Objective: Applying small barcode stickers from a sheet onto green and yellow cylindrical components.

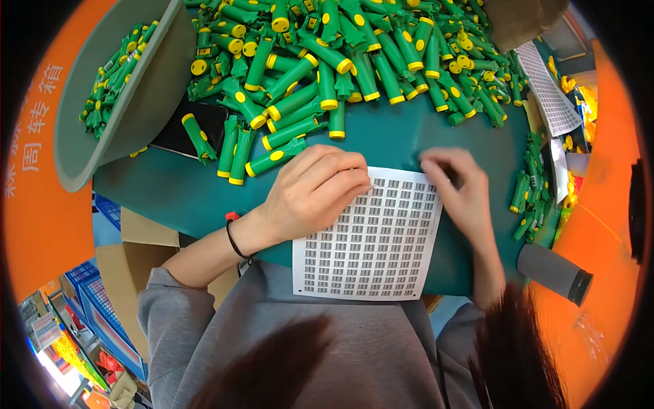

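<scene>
A white sheet of small barcode stickers (pixel 368 252) lies over the near edge of the green table, its lower end against my grey top. My left hand (pixel 317 187) is closed at the sheet's upper left, fingers bent and pressed together, fingertips pinching at its top rows. Just off the upper right corner, my right hand (pixel 460 187) is slightly blurred; thumb and forefinger curl together in a pinch, and whatever they hold is too small to make out. Beyond both hands, green plastic tubes with yellow ends (pixel 293 85) lie in a large heap.
A grey-green basin (pixel 82 167) holding more tubes leans at the left, beside a dark phone (pixel 174 146). On the right are another sticker sheet (pixel 555 95), a smaller tube pile (pixel 531 184) and a dark grey cylinder (pixel 555 273). A cardboard box (pixel 119 273) stands below left.
</scene>
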A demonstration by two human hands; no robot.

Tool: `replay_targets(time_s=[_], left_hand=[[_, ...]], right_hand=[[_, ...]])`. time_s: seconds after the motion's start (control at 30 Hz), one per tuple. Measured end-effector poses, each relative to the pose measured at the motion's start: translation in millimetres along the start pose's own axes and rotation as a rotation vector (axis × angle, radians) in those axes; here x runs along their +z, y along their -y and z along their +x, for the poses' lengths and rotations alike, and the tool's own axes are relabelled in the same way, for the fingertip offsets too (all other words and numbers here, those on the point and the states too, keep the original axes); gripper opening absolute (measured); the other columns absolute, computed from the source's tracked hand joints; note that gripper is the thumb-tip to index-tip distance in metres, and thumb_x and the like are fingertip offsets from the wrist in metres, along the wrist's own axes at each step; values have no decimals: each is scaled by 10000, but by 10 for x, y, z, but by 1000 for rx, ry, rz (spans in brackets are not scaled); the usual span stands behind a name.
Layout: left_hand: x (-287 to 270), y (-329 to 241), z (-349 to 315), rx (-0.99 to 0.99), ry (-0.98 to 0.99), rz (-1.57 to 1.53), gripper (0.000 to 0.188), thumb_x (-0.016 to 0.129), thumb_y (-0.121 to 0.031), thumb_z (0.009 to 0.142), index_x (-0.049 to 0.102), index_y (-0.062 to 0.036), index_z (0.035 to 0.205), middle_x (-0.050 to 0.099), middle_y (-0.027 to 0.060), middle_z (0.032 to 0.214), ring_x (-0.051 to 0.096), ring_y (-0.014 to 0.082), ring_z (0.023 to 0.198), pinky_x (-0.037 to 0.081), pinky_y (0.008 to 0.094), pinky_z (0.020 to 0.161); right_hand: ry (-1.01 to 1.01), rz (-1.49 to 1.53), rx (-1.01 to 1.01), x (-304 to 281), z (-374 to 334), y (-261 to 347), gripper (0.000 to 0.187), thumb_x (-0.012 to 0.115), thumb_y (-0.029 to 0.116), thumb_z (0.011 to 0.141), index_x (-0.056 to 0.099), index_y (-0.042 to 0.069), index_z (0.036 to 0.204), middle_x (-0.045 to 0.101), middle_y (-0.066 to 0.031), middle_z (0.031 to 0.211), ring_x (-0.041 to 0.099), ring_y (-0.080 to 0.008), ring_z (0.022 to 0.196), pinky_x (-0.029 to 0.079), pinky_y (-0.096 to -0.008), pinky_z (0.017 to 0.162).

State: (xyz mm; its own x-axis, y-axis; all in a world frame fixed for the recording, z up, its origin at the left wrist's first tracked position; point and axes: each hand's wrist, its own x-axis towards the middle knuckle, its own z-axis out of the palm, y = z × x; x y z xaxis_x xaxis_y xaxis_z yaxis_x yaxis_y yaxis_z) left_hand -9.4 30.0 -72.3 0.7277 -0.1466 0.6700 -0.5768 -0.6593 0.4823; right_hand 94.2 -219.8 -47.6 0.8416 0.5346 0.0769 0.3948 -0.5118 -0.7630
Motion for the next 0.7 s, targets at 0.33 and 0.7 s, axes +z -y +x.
replay_targets(time_s=[0.33, 0.7], left_hand=[[-130, 1, 15, -159, -117, -100, 180, 796, 15, 790, 696, -18, 935, 681, 92, 967, 657, 241, 825, 522, 337, 705], [-36, -277, 517, -250, -55, -398, 119, 751, -47, 856, 680, -62, 950, 709, 77, 1081, 608, 228, 1038, 424, 365, 957]], right_hand=[[-371, -703, -217, -77, 1099, -29, 311, 824, 265, 829, 693, 43, 1002, 694, -61, 916, 614, -283, 900, 475, -395, 819], [-150, 624, -6, 106, -204, 225, 376, 691, -92, 896, 594, -80, 1260, 647, -135, 1243, 646, -195, 1114, 537, -317, 972]])
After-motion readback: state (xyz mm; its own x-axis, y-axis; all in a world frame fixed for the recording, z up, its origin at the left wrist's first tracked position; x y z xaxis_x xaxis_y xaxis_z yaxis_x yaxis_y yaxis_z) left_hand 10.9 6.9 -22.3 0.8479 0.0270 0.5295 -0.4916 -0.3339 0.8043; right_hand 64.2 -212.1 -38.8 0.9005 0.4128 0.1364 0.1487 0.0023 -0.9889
